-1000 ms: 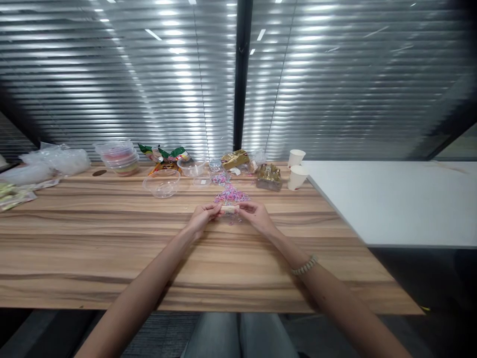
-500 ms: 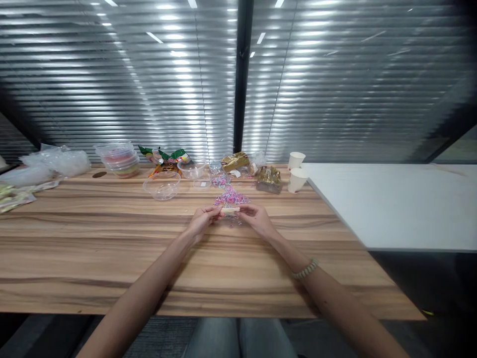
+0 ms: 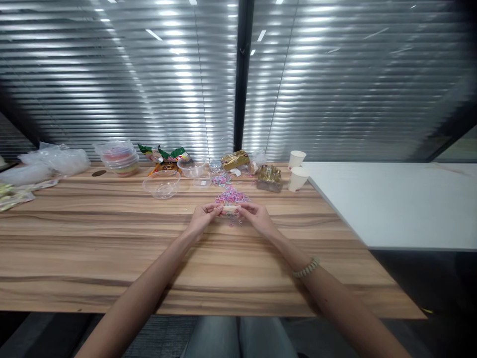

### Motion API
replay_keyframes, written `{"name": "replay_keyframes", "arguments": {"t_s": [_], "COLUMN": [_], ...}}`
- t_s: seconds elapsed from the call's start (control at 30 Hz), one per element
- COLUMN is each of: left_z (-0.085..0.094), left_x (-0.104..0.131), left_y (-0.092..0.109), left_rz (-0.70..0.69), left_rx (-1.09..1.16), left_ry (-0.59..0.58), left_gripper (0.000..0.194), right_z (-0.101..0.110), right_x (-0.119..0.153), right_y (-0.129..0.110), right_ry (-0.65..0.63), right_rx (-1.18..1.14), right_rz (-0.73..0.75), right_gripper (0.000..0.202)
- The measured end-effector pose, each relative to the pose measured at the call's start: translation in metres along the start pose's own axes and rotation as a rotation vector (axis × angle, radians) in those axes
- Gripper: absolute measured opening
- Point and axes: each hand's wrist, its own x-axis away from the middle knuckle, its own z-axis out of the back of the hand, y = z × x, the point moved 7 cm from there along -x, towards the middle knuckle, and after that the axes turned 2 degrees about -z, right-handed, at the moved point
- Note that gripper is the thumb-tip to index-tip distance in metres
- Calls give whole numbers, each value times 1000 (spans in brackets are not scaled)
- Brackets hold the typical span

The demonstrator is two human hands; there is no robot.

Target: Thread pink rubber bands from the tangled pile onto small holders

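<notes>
Between my two hands, over the middle of the wooden table (image 3: 122, 238), is a small pale stick-like piece (image 3: 230, 208). My left hand (image 3: 205, 216) pinches its left end, and my right hand (image 3: 254, 215) pinches the right end. Just behind the fingers lies a loose pile of small pink, purple and bluish bands (image 3: 233, 194), a few of them scattered under the piece. Whether a band is around the piece is too small to tell.
Behind the pile are gold packets (image 3: 235, 159) and a clear bowl (image 3: 192, 169). An open clear container (image 3: 161, 185) and stacked tubs (image 3: 119, 159) stand to the left. Two paper cups (image 3: 298, 179) are at the right, near a white table (image 3: 402, 209). Plastic bags (image 3: 61, 160) lie far left.
Both hands keep hold of the pale piece. The fingertips have shifted slightly, and the right thumb is now more visible along the piece.
</notes>
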Motion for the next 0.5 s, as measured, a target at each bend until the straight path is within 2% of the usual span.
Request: {"name": "replay_keyframes", "arguments": {"t_s": [0.5], "left_z": [-2], "left_x": [-1], "left_y": [-6], "left_rz": [75], "left_rx": [98], "left_ry": [13], "left_gripper": [27], "right_z": [0], "right_x": [0], "right_y": [0], "right_ry": [-1], "right_rx": [46], "right_rz": [25], "right_gripper": [43]}}
